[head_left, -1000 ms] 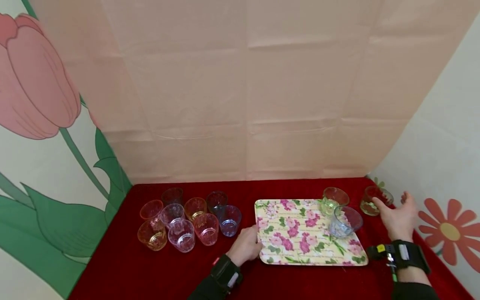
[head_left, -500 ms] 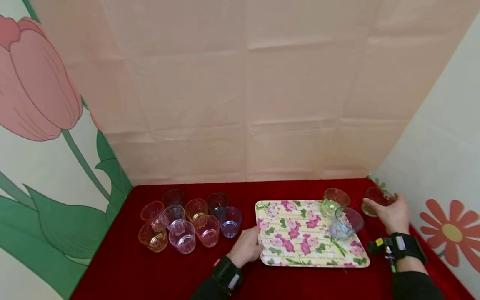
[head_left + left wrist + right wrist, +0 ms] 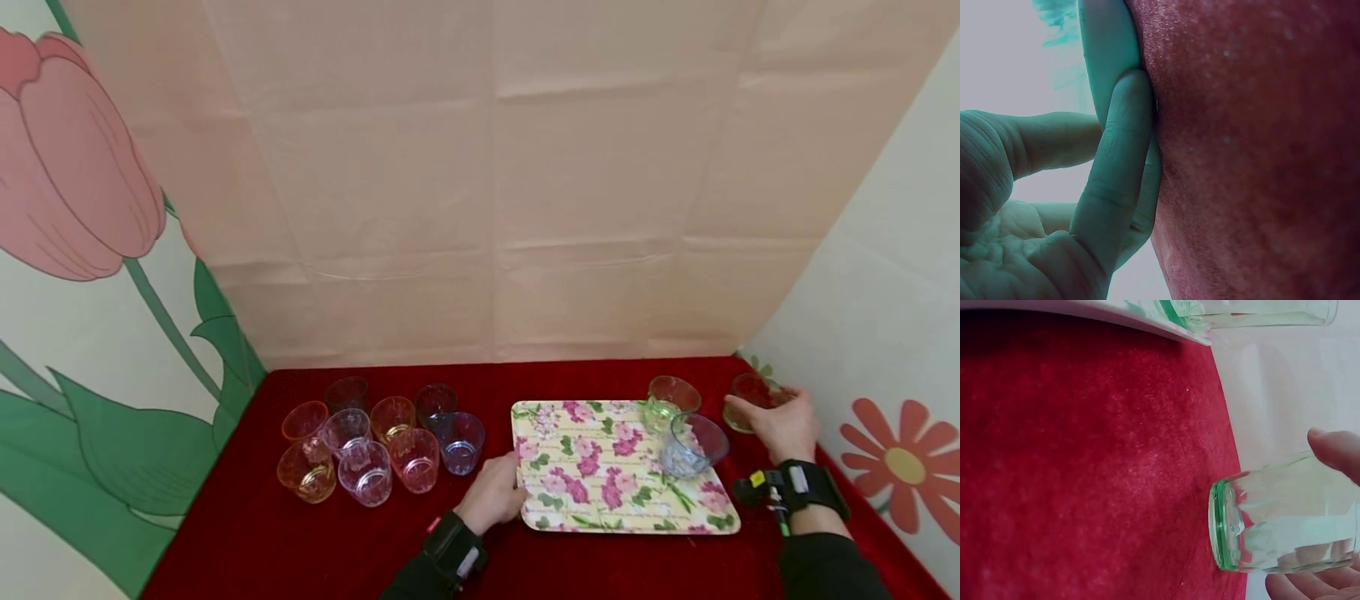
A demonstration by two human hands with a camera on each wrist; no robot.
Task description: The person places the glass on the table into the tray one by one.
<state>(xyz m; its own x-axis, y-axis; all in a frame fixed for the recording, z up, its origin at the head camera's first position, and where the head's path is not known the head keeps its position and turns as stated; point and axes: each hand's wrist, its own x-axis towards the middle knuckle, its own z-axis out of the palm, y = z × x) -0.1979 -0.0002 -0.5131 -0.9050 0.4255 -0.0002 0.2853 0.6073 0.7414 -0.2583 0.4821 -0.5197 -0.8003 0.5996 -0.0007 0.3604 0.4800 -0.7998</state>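
My left hand [image 3: 491, 493] pinches the left edge of a flower-patterned tray [image 3: 600, 504]. The left wrist view shows the thumb on one face of its rim [image 3: 1107, 50] and fingers on the other, close to the red cloth. On the far right, my right hand [image 3: 787, 425] holds a green-tinted drinking glass [image 3: 1285, 519], thumb on one side and fingers on the other. That glass stands upright beside the tray. Two more glasses stand on the tray's right part: a pale green one [image 3: 663, 410] and a pale blue one [image 3: 686, 460].
Several coloured glasses stand grouped at the left, among them an amber one [image 3: 306, 477], a pink one [image 3: 416, 467] and a blue one [image 3: 461, 446]. Red cloth [image 3: 300, 558] covers the table. A flowered wall panel [image 3: 907, 333] rises close by my right hand.
My right hand has moved slightly left and closed its fingers round the green-tinted glass. The left hand, the tray and the other glasses have stayed in place.
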